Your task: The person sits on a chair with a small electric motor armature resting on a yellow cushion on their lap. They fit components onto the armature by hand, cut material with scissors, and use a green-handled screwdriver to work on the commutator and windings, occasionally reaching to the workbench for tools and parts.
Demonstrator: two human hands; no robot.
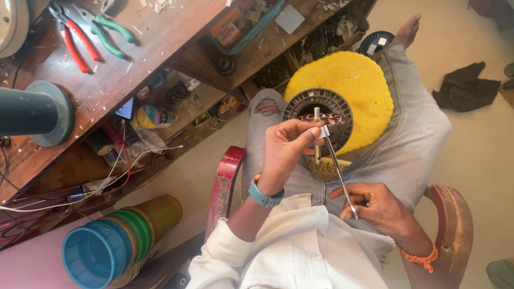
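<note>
Pinching a small white strip (325, 130), the left hand (286, 147) steadies it while right hand (377, 206) fingers grip scissors (338, 166).

Open floor (482, 150) lay to the right of the lap, with only a dark cloth (467, 86) on it. To the left, the table (134, 59) and its cluttered shelves (176, 107) crowded close, and red chair arms (225, 182) hemmed both sides.

Daylight, bright, soft, coming from my right; pale floor (482, 144) near washed out. No hard shadows; dim zone under wooden workbench (134, 69) shelves. Mild glare on metal rod (337, 166) between my hands. Centre sharp. Wide-lens curvature at edges; dark cylinder (27, 112) at left and stacked plastic rings (107, 246) slightly soft.
</note>
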